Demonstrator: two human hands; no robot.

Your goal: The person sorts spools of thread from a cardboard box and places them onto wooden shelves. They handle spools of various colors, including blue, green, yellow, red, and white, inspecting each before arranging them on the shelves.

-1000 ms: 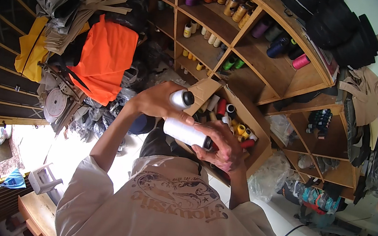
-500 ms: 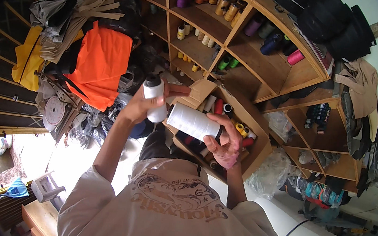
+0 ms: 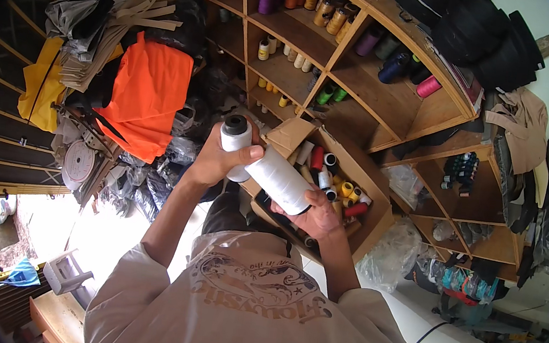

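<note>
Wooden shelving [image 3: 391, 110] fills the upper right of the frame, its compartments stocked with thread cones in purple, orange, cream, green, navy and pink. We note a cluttered heap at the upper left: an orange cloth [image 3: 146, 97] draped over dark bags, a yellow cloth [image 3: 42, 85] beside it at the frame's left, and tan strips piled above.

Centre frame, an open cardboard box [image 3: 361, 189] sits tilted below the shelves, holding mixed spools in red, yellow, white and black.

Our left hand [image 3: 210, 164] is raised just left of centre, fingers closed around a small white spool [image 3: 233, 142] with a dark core showing at its top end. The spool stands roughly upright in that grip.

Our right hand [image 3: 313, 221] is just below and right of it, cupping from beneath a larger white thread cone [image 3: 280, 179] that lies tilted, its lower end pointing down-right with a dark core visible. The fingers wrap the cone's underside; the hold looks firm.

Both white spools touch or nearly touch at centre frame, directly in front of the box's open flap.

We see a pale printed shirt [image 3: 251, 306] across the lower middle of the frame. A small grey plastic stool [image 3: 67, 273] stands at lower left on the bright floor.
</note>
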